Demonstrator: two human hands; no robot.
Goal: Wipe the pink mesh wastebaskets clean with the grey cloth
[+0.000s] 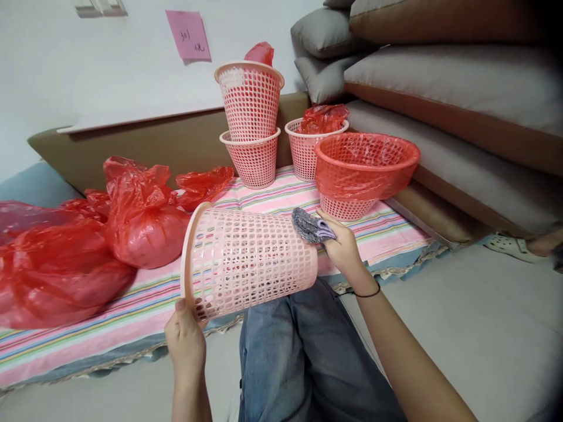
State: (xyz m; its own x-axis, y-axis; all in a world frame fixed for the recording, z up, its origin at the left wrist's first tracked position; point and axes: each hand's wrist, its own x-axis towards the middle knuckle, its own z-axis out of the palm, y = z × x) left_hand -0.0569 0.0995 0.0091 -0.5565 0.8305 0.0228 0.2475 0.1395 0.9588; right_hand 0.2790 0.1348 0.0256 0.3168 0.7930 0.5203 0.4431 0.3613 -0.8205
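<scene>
A pink perforated plastic wastebasket (250,258) lies on its side in the air above my knees, its rim to the left and its base to the right. My left hand (187,337) grips the lower part of the rim, thumb on the outside. In my right hand (341,243) is a folded grey and purple cloth (312,225), held near the basket's base end. The cloth overlaps the basket's upper right side; whether it presses on the surface I cannot tell. The basket appears to hold nothing, with stripes showing through its holes.
Filled red plastic bags (141,223) sit on the striped cover (167,287) at left. Two stacked pink wastebaskets (250,105) stand at the back, beside another wastebasket (303,152) and one lined with a red bag (365,170). Large grey cushions (457,88) are piled at right.
</scene>
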